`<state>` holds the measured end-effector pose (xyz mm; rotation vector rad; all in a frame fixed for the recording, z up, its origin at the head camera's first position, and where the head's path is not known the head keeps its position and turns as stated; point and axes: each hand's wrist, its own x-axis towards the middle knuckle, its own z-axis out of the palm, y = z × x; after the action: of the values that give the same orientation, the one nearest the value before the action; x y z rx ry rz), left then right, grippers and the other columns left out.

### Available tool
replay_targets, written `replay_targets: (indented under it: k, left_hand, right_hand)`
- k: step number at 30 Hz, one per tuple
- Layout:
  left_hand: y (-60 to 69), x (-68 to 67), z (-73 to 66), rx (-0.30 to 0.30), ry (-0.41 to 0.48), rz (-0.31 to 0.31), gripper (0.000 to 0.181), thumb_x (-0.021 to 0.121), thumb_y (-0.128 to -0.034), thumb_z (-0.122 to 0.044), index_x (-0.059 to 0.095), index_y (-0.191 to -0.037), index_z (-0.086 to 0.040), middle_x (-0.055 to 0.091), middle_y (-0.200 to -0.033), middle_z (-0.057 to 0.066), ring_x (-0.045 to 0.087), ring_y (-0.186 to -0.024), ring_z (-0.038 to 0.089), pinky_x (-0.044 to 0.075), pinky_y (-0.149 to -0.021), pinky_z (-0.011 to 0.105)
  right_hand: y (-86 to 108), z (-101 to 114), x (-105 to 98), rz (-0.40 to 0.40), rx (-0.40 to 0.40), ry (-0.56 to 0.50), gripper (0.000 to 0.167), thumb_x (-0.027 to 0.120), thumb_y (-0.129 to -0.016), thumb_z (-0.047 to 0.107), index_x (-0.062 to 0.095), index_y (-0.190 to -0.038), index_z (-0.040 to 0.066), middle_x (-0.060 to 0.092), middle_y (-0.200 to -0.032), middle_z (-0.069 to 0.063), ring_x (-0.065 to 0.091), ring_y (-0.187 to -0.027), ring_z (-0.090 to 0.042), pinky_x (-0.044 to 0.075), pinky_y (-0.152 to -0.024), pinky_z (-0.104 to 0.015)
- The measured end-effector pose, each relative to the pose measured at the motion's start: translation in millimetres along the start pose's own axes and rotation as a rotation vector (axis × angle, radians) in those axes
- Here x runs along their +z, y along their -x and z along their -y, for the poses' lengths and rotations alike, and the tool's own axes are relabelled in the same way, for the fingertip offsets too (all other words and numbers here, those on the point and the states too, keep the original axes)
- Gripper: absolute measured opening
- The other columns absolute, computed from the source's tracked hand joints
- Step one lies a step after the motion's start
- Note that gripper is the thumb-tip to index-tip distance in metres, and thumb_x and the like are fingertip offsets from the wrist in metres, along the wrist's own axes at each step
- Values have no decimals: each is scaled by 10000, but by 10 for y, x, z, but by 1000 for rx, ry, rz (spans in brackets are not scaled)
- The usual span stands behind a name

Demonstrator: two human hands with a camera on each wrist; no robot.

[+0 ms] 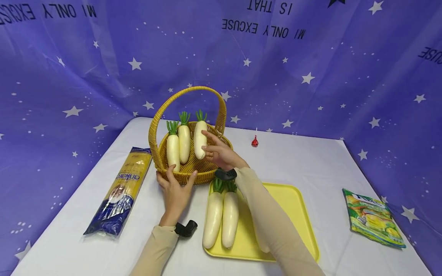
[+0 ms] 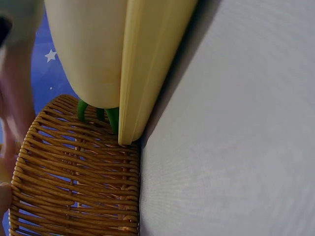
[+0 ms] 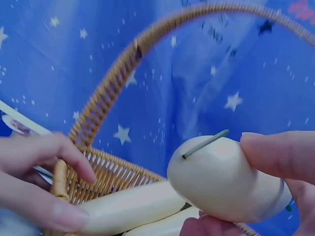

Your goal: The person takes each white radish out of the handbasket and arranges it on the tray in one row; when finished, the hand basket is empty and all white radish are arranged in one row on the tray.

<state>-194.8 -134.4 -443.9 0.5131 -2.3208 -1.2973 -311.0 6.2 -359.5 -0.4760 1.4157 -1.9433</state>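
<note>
A yellow wicker basket (image 1: 202, 177) with a tall arched handle holds two white radishes (image 1: 184, 143) with green tops. Over its near rim lies my left hand (image 1: 177, 195), gripping it with index finger and thumb spread apart. My right hand (image 1: 224, 155) pinches a third white radish (image 3: 216, 177) between thumb and fingers above the basket's right part, green top pointing away. Two more white radishes (image 1: 221, 218) lie side by side on a yellow tray (image 1: 286, 199), partly beneath the right forearm. Their tops reach toward the basket (image 2: 74, 162).
A yellow and blue pasta packet (image 1: 121, 191) lies left of the basket. At the far right is a green food pouch (image 1: 373, 218). Behind the tray sits a small red wrapped lollipop (image 1: 254, 142). A purple star-printed cloth (image 1: 276, 76) hangs behind the white table.
</note>
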Motion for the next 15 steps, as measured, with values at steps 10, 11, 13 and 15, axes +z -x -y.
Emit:
replay_targets:
  k: [10, 11, 13, 15]
  left_hand:
    - [4, -1, 13, -3, 16, 7, 787, 616, -742, -598, 286, -1322, -182, -56, -1443, 310, 157, -1290, 522, 249, -984, 606]
    - [5, 0, 14, -1, 16, 5, 786, 619, -742, -595, 287, -1321, -180, -55, -1442, 311, 157, -1291, 520, 247, -985, 606]
    - [6, 6, 15, 6, 20, -5, 782, 626, -740, -589, 296, -1316, -175, -37, -1439, 315, 168, -1288, 515, 242, -993, 596]
    - [8, 15, 15, 10, 19, -6, 783, 624, -738, -593, 299, -1315, -175, -25, -1435, 319, 182, -1282, 514, 246, -993, 589]
  right_hand:
    - [900, 300, -159, 46, -42, 121, 596, 430, -928, 30, 213, -1421, 284, 477, -1153, -45, 527, -929, -124, 435, -829, -305]
    - [1016, 316, -195, 37, -38, 146, 597, 438, -929, 39, 205, -1423, 282, 497, -1130, -50, 526, -929, -128, 438, -826, -307]
    - [1254, 326, -283, 2, -24, 207, 606, 466, -925, 58, 201, -1424, 275, 522, -1091, -57, 526, -923, -128, 437, -833, -302]
    - [1495, 303, -387, -40, 1, 277, 619, 495, -919, 80, 196, -1426, 273, 507, -1085, -54, 516, -907, -121, 436, -828, -289]
